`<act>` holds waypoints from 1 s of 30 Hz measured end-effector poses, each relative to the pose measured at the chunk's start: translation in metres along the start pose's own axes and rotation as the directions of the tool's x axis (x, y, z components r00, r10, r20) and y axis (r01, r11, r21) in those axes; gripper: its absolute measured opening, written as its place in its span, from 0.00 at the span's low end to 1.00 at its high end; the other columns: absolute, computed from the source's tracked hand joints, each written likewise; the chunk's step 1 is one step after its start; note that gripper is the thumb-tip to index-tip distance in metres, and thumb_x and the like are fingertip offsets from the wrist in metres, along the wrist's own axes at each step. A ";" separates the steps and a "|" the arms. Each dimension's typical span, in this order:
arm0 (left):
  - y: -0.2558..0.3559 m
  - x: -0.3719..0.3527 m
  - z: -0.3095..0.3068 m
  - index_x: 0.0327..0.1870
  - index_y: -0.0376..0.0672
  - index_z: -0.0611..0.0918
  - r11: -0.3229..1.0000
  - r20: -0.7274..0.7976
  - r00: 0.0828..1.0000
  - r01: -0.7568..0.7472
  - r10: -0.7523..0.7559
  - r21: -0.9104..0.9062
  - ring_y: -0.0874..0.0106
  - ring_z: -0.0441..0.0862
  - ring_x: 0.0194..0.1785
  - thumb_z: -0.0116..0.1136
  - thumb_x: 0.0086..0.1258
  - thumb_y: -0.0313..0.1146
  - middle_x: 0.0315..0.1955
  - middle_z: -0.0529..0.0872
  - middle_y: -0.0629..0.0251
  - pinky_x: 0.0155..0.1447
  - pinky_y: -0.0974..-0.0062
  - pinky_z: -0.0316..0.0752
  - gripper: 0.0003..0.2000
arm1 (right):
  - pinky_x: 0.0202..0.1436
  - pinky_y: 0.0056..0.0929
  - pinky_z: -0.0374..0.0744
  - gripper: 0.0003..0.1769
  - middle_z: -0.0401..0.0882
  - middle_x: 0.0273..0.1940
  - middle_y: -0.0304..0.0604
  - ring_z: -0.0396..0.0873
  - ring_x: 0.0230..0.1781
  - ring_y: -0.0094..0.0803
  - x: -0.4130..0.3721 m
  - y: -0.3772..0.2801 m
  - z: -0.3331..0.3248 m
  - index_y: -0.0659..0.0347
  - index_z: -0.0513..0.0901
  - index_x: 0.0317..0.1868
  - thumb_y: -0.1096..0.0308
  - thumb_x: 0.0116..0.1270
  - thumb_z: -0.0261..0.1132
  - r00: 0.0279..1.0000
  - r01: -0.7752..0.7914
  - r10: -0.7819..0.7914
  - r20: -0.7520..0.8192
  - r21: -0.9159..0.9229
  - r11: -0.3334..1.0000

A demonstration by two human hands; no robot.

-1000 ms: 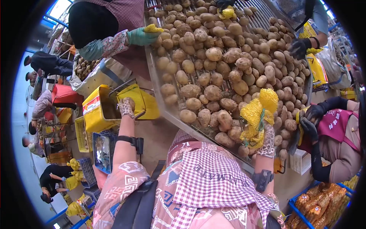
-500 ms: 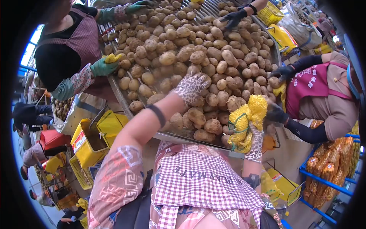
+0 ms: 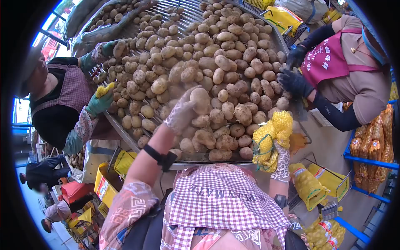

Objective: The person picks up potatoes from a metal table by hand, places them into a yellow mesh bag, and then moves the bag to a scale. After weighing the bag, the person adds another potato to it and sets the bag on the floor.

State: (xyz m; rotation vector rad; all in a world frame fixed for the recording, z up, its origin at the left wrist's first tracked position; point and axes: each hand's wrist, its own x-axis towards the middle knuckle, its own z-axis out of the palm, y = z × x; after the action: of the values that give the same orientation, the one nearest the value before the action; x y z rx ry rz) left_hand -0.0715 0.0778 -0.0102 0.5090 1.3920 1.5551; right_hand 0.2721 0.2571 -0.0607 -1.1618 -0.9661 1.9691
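Note:
My left hand point(image 3: 181, 111), in a leopard-print glove and slightly blurred, is closed around a large potato point(image 3: 200, 101) just above the pile. In the same kind of glove, my right hand point(image 3: 281, 160) grips a yellow mesh bag point(image 3: 278, 129) at the table's near right edge. The bag is bunched up, and a green cord hangs on it. Many loose potatoes point(image 3: 227, 109) cover the metal sorting table point(image 3: 125, 132) in front of me.
Across on the left, a person in green gloves point(image 3: 100, 102) holds something yellow. To the right, a person in dark gloves point(image 3: 295, 81) works at the edge. Yellow baskets point(image 3: 331, 177), a filled mesh bag point(image 3: 308, 189) and a blue rack point(image 3: 371, 160) of bagged produce stand lower right.
My left hand has moved left and now holds a large potato up from the pile. My right hand keeps the mesh bag. The view has shifted, and the co-workers' hands have moved.

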 end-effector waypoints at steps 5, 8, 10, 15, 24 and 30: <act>-0.020 -0.041 0.015 0.66 0.40 0.70 0.992 -0.095 0.991 -0.105 0.098 -0.076 0.65 0.73 0.64 0.58 0.68 0.41 0.60 0.77 0.59 0.67 0.62 0.70 0.27 | 0.64 0.36 0.75 0.34 0.77 0.57 0.46 0.75 0.59 0.38 0.023 -0.034 0.068 0.61 0.73 0.63 0.68 0.57 0.76 0.961 0.273 -0.130 0.244 -0.765 0.583; -0.010 -0.050 0.026 0.65 0.39 0.71 0.599 0.101 0.988 0.012 0.116 -0.801 0.65 0.75 0.63 0.55 0.70 0.47 0.57 0.79 0.60 0.67 0.62 0.70 0.28 | 0.64 0.34 0.74 0.32 0.77 0.57 0.48 0.76 0.59 0.39 0.022 -0.033 0.123 0.63 0.76 0.58 0.68 0.53 0.77 0.824 0.529 -0.362 0.436 -0.362 0.768; -0.005 -0.053 0.035 0.65 0.39 0.71 0.639 0.071 0.987 -0.039 0.146 -0.768 0.66 0.75 0.63 0.56 0.69 0.48 0.57 0.79 0.59 0.68 0.62 0.69 0.29 | 0.62 0.36 0.75 0.33 0.79 0.55 0.48 0.78 0.56 0.41 0.014 -0.054 0.167 0.61 0.77 0.57 0.67 0.50 0.79 0.615 0.783 -0.521 0.592 -0.384 0.489; -0.056 -0.026 0.009 0.65 0.38 0.70 0.925 0.032 0.934 -0.356 0.355 0.135 0.64 0.78 0.60 0.59 0.69 0.47 0.57 0.80 0.59 0.66 0.64 0.73 0.29 | 0.62 0.36 0.76 0.27 0.80 0.54 0.49 0.80 0.56 0.43 -0.018 -0.057 0.204 0.61 0.81 0.49 0.70 0.45 0.78 0.411 0.906 -0.358 0.838 -0.334 0.260; 0.007 -0.077 0.045 0.60 0.43 0.75 0.682 -0.296 0.955 -0.201 -0.024 -0.703 0.62 0.80 0.53 0.48 0.74 0.52 0.52 0.81 0.59 0.56 0.59 0.79 0.24 | 0.57 0.38 0.79 0.27 0.82 0.48 0.52 0.81 0.50 0.45 -0.016 -0.056 0.168 0.55 0.82 0.53 0.69 0.48 0.73 0.380 0.925 -0.355 0.854 -0.357 0.132; -0.023 -0.077 0.049 0.54 0.38 0.76 0.548 -0.207 0.978 -0.168 -0.010 -0.819 0.61 0.83 0.48 0.44 0.76 0.54 0.51 0.80 0.52 0.50 0.61 0.83 0.25 | 0.56 0.40 0.79 0.25 0.80 0.49 0.51 0.79 0.52 0.46 0.007 -0.022 0.170 0.53 0.83 0.54 0.69 0.53 0.69 0.227 0.947 -0.270 0.936 -0.277 -0.164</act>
State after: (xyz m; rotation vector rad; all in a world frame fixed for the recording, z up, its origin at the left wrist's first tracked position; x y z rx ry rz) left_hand 0.0125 0.0362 0.0031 -0.1925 0.5792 2.1616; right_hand 0.1200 0.2290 0.0123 0.0180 -2.6225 0.5215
